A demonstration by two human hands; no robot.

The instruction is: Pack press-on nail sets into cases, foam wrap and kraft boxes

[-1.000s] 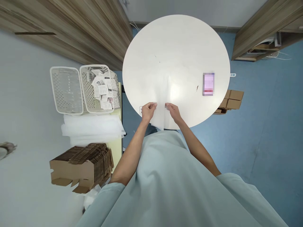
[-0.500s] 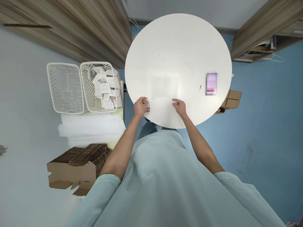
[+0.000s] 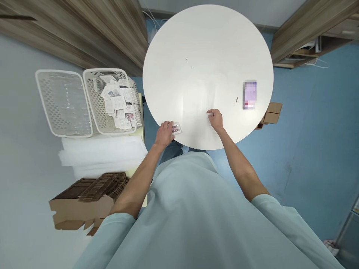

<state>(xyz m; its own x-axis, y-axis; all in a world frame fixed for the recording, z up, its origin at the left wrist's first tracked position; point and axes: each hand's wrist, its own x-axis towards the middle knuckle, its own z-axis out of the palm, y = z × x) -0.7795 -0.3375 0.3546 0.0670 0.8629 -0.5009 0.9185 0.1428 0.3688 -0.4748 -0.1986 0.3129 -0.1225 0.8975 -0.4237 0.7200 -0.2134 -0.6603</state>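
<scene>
At the near left edge of the round white table (image 3: pixel 207 48), my left hand (image 3: pixel 165 133) is closed on a small clear plastic box (image 3: pixel 176 129). Several small dark reddish pieces show through it; the fingers cover its left end. My right hand (image 3: pixel 215 119) is over the near middle of the table, its fingers loosely bent and a little apart, with nothing visible in them.
A phone-like blurred purple object (image 3: pixel 249 95) lies on the table's right side. To the left are a white basket of printed cards (image 3: pixel 117 101), a basket of clear plastic boxes (image 3: pixel 67 104), white sheets (image 3: pixel 103 151) and flat brown cartons (image 3: pixel 103 186). Cardboard boxes (image 3: pixel 272 113) stand beyond the right edge.
My left hand has shifted slightly down and left, and more of the clear box now shows. My right hand has moved a little up and right, its fingers bent more. The view has shifted slightly.
</scene>
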